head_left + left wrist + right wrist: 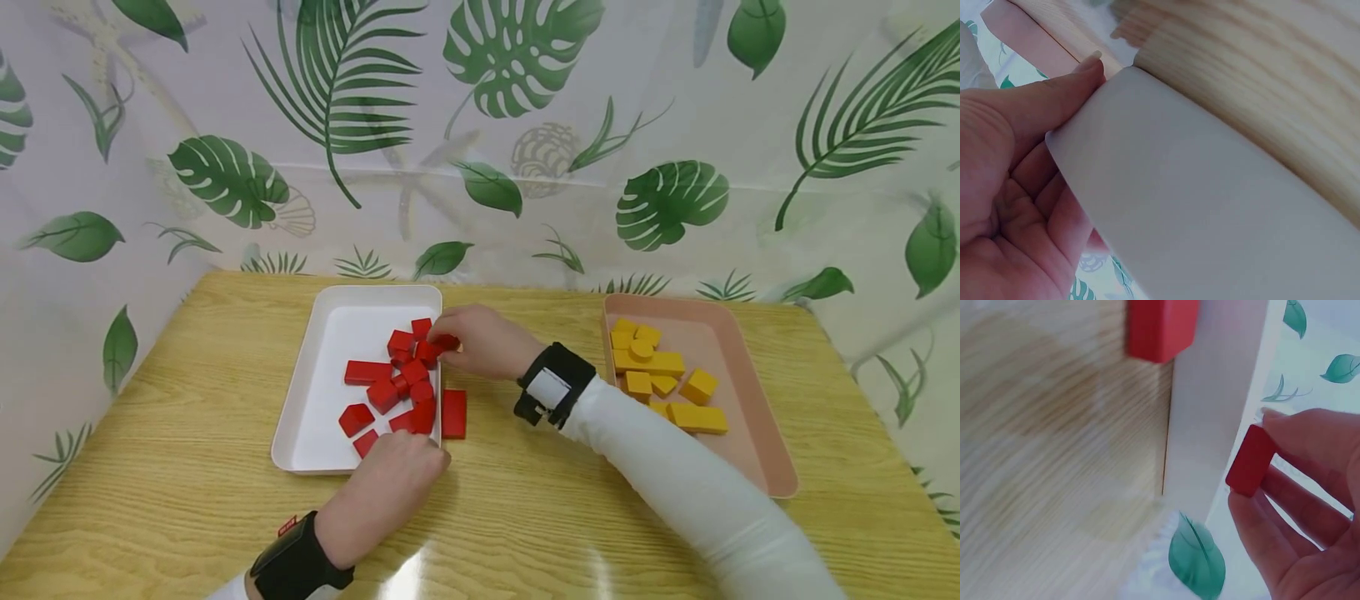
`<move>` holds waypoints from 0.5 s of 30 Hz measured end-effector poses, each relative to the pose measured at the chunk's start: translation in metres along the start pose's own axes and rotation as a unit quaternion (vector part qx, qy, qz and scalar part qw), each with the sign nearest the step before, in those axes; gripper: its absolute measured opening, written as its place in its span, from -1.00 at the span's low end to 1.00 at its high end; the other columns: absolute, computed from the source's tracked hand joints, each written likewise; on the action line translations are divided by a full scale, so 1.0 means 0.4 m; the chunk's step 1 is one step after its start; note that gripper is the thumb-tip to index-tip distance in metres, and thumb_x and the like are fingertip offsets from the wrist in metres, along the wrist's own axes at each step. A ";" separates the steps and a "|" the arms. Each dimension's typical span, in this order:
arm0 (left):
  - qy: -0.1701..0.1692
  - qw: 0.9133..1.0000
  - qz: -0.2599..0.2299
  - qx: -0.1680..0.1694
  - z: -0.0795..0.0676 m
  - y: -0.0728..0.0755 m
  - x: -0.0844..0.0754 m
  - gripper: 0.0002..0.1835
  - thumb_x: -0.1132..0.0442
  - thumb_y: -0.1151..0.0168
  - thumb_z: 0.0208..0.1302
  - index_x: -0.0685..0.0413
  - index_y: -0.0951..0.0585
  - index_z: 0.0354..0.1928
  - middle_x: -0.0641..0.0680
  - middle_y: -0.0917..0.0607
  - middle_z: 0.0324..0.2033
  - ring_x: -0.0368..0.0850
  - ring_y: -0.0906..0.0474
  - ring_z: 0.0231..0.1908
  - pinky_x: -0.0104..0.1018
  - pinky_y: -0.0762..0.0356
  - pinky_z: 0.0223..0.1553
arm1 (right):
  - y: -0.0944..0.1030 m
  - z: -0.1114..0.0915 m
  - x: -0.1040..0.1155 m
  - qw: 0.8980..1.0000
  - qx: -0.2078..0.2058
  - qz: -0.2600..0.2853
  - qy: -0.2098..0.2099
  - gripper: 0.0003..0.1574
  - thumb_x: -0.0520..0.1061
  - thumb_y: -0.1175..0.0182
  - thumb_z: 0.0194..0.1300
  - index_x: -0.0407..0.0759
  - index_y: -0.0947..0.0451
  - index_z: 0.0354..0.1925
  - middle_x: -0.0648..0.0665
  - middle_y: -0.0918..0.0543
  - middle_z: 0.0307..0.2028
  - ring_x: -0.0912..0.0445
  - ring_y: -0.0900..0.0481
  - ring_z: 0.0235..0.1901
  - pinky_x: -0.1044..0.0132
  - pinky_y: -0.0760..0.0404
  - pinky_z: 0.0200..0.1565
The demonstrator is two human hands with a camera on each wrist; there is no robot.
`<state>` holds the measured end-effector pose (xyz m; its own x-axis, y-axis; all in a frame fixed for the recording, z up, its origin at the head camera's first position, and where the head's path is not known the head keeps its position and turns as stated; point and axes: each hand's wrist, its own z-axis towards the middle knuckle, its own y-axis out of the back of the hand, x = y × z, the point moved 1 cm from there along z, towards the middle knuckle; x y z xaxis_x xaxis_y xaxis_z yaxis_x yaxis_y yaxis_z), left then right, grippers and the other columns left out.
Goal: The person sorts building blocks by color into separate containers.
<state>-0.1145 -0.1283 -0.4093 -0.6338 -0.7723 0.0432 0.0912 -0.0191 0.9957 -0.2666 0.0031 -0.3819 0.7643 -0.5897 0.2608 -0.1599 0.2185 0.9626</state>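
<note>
My left hand (392, 483) grips the near right corner of a white tray (309, 417). In the left wrist view its thumb lies against the tray's outer wall (1166, 169), and the other fingers go behind the rim. Over the tray's right edge, my right hand (486, 340) pinches a small red block (1252, 460) between thumb and fingers. Several red blocks (384, 395) of different shapes lie in the tray, mostly towards its right side. Outside, on the table beside the right wall, lies a flat rectangular red block (453, 414).
A pink tray (757, 417) with several yellow blocks (697, 418) stands at the right of the wooden table (525, 517). Behind the table hangs a leaf-patterned cloth (420, 167). My right forearm crosses between the two trays.
</note>
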 end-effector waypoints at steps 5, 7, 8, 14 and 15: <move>0.004 1.000 -0.011 0.007 -0.009 -0.010 0.004 -0.93 0.29 -0.34 -0.04 -0.02 -0.62 -0.52 -0.13 -0.29 -0.79 -0.25 -0.20 -0.73 -0.45 -0.19 -0.68 | -0.026 0.078 0.027 0.999 0.029 0.013 0.007 -0.64 -0.03 -0.19 0.18 -0.01 -0.57 -0.02 0.06 -0.55 -0.19 0.24 -0.41 -0.22 0.49 -0.37 -0.16; 0.005 1.000 -0.013 0.009 -0.009 -0.011 0.005 -0.94 0.27 -0.35 -0.04 -0.01 -0.62 -0.51 -0.13 -0.29 -0.78 -0.25 -0.20 -0.72 -0.45 -0.19 -0.67 | -0.030 0.111 0.040 0.999 0.038 0.014 0.010 -0.63 -0.03 -0.18 0.19 -0.02 -0.56 -0.01 0.04 -0.55 -0.18 0.21 -0.41 -0.21 0.48 -0.38 -0.15; 0.005 1.000 -0.013 0.009 -0.008 -0.011 0.006 -0.94 0.27 -0.35 -0.04 -0.01 -0.63 -0.50 -0.13 -0.29 -0.78 -0.25 -0.21 -0.72 -0.45 -0.19 -0.67 | -0.031 0.127 0.047 0.999 0.040 0.014 0.011 -0.62 -0.03 -0.18 0.19 -0.03 -0.56 0.00 0.03 -0.55 -0.18 0.21 -0.41 -0.21 0.47 -0.38 -0.15; 0.004 1.000 0.005 0.005 -0.008 -0.006 0.011 -0.94 0.26 -0.35 -0.05 0.00 -0.63 -0.51 -0.11 -0.29 -0.79 -0.24 -0.22 -0.71 -0.44 -0.21 -0.67 | -0.037 0.209 0.096 0.998 0.053 0.008 0.019 -0.56 -0.03 -0.21 0.17 -0.01 -0.53 0.04 0.04 -0.51 -0.18 0.21 -0.39 -0.22 0.48 -0.38 -0.16; 0.004 1.000 0.007 0.003 -0.008 -0.006 0.012 -0.94 0.26 -0.35 -0.05 -0.01 -0.63 -0.51 -0.11 -0.29 -0.79 -0.24 -0.22 -0.71 -0.44 -0.21 -0.67 | -0.039 0.219 0.104 0.998 0.060 0.004 0.020 -0.55 -0.03 -0.21 0.17 -0.01 -0.52 0.05 0.05 -0.51 -0.17 0.22 -0.38 -0.22 0.49 -0.38 -0.16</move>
<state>-0.1153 -0.1341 -0.4118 -0.6259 -0.7779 0.0556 0.0945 -0.0049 0.9955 -0.2870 -0.0929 -0.3798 0.7870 -0.5561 0.2671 -0.2374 0.1267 0.9631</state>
